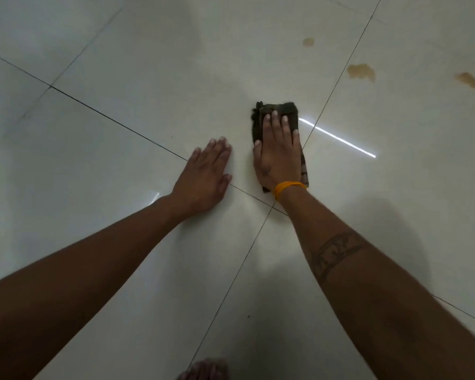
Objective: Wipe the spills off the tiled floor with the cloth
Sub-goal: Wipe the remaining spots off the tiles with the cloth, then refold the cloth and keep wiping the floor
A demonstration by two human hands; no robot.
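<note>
A dark folded cloth [285, 111] lies flat on the pale tiled floor [121, 174]. My right hand [277, 152] presses down on it with the palm, fingers spread over its top. My left hand [206, 174] rests flat on the bare tile just left of the cloth, holding nothing. Three brown spills sit up and to the right: a small one [308, 42], a larger one [361, 71] and another [469, 80] near the right edge. All three are well apart from the cloth.
Dark grout lines cross under my wrists [272, 207]. A bright streak of reflected light [337, 137] runs right of the cloth. My bare toes [206, 370] show at the bottom edge. An orange band [288, 187] circles my right wrist.
</note>
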